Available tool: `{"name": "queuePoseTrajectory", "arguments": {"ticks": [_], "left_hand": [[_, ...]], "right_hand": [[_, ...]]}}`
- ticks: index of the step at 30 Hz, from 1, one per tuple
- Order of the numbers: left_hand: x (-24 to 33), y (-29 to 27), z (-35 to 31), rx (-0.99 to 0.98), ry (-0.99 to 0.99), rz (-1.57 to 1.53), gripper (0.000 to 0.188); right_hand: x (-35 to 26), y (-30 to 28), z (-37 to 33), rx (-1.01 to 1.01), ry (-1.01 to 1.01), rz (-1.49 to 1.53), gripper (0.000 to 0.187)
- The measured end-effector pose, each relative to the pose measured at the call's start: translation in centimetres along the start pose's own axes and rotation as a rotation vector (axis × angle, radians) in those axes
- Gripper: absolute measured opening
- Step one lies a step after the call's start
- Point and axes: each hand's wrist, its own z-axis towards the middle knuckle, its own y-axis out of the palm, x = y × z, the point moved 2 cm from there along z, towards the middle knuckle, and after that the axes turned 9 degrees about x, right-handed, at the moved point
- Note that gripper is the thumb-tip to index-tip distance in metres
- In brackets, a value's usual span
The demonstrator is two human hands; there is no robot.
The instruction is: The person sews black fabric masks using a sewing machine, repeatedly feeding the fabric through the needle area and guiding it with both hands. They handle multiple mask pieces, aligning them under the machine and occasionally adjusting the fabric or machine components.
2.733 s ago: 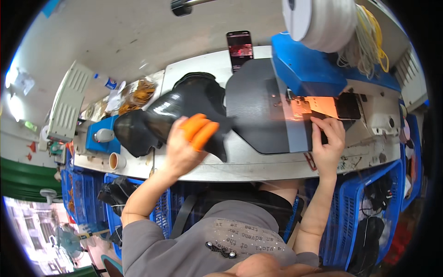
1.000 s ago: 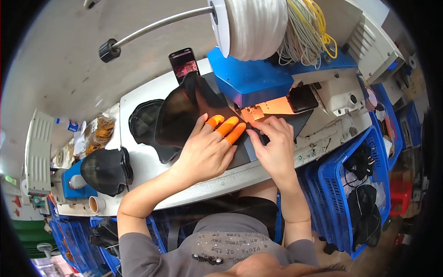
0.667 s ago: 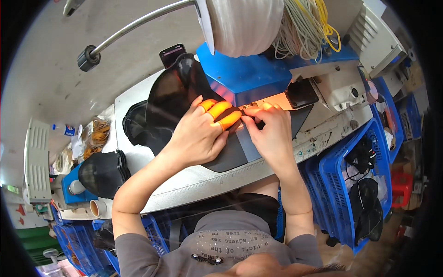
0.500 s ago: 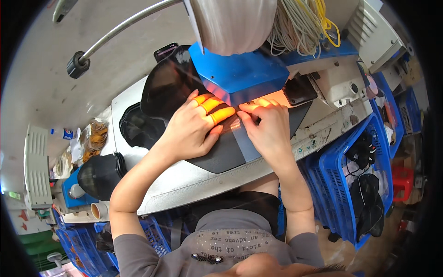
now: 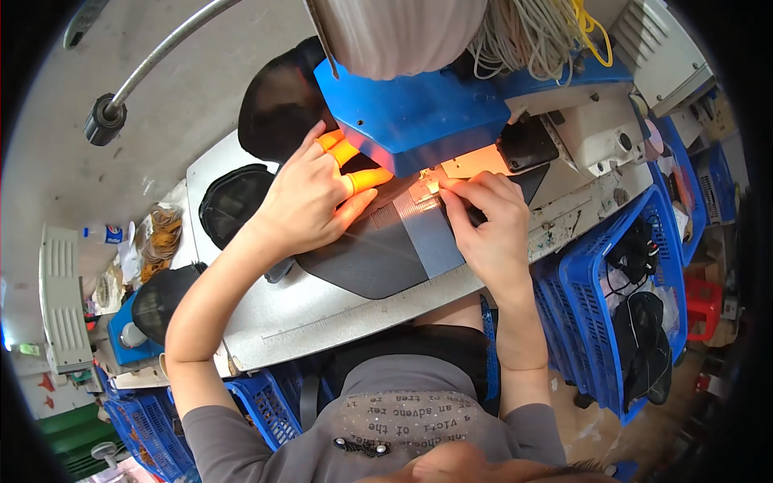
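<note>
Under the blue head of a sewing machine [image 5: 419, 113], a lit work area [image 5: 427, 189] glows orange around a small metal part. A dark flat panel [image 5: 362, 266] lies there, with a grey-blue strip [image 5: 435, 241] across its right part. My left hand [image 5: 306, 197] rests on the material left of the lit spot, fingers stretched out, orange covers on several of them. Close to the lit spot on its right, my right hand [image 5: 495, 225] has thumb and forefinger pinched together. What sits between those fingertips is too small to make out.
Black mesh pieces [image 5: 282, 101] lie behind my left hand, and a black stack [image 5: 233, 205] sits left of it. A dark phone [image 5: 527, 145] rests right of the machine head. Blue baskets [image 5: 596, 298] stand at the right. A bent metal arm [image 5: 161, 60] reaches in from above.
My right hand has drawn back to the right from the spot under the machine head, exposing the lit metal part. My left hand has shifted slightly left. The whole view has moved a little.
</note>
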Motion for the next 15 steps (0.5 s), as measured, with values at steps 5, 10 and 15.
{"name": "queuePoseTrajectory", "arguments": {"ticks": [5, 10, 15], "left_hand": [[0.26, -0.09, 0.21, -0.032, 0.037, 0.054, 0.029], [0.45, 0.11, 0.09, -0.020, 0.040, 0.086, 0.028], [0.71, -0.05, 0.23, -0.032, 0.043, 0.112, 0.027]], "right_hand": [[0.50, -0.51, -0.65, 0.032, -0.050, 0.034, 0.009], [0.49, -0.48, -0.68, 0.042, -0.073, 0.036, 0.009], [0.55, -0.47, -0.76, 0.044, -0.072, 0.032, 0.010]]}}
